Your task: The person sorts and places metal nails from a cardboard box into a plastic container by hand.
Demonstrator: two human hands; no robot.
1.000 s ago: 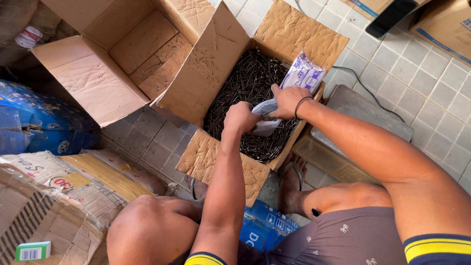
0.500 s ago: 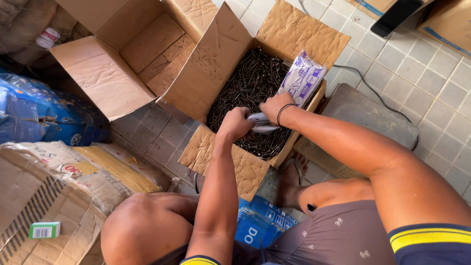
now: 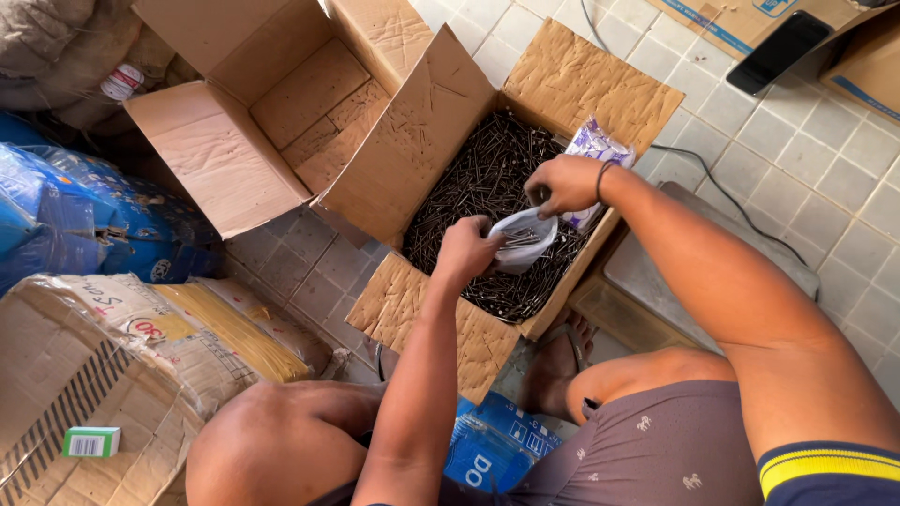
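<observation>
Small clear plastic bag (image 3: 525, 239) hanging mouth-up over box of dark nails (image 3: 478, 187), long axis running up-right toward right hand (image 3: 565, 185). Right hand pinching bag's top edge; left hand (image 3: 466, 251) gripping lower-left edge, fingers closed. Both touching bag, left lower. Printed packet (image 3: 600, 150) lying behind.

Raised box flaps (image 3: 412, 141) wall the nails (image 3: 473, 178) on the left; above stays open.
</observation>
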